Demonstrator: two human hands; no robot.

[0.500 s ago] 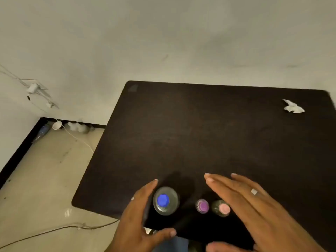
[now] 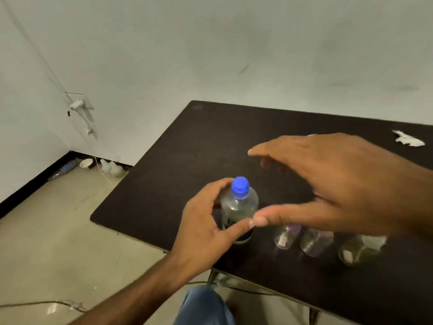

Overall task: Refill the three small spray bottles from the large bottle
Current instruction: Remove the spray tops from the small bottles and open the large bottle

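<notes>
**Large bottle gripped, cap not yet reached**

The left hand [image 2: 206, 228] is curled round the large bottle [image 2: 240, 207], thumb across the near side and fingers wrapped behind, so the bottle is held upright on the desk [image 2: 210, 141] close to its near-left edge. The right hand [image 2: 332, 184] is spread wide above and just to the right of the bottle, fingers straight, thumb extended toward the bottle's shoulder; nothing is held in it. The blue cap [image 2: 240, 186] is seen seated on the neck, untouched by either hand.

Three small spray bottles [image 2: 316, 240] are stood in a row to the right of the large bottle, near the front edge, partly hidden beneath the right hand. Their tops are blurred, so whether the spray heads are on cannot be told with confidence. A crumpled tissue [image 2: 408, 139] is left well apart at the far right.

The step in hand is judged to be uncapping. It is done best if the bottle body is kept firmly braced low down by the left hand while the cap is pinched from above and turned by the right. A light squeeze only should be used, since a soft bottle may spill once opened. The small bottles should be cleared by the right wrist, as they are light and easily tipped.
</notes>
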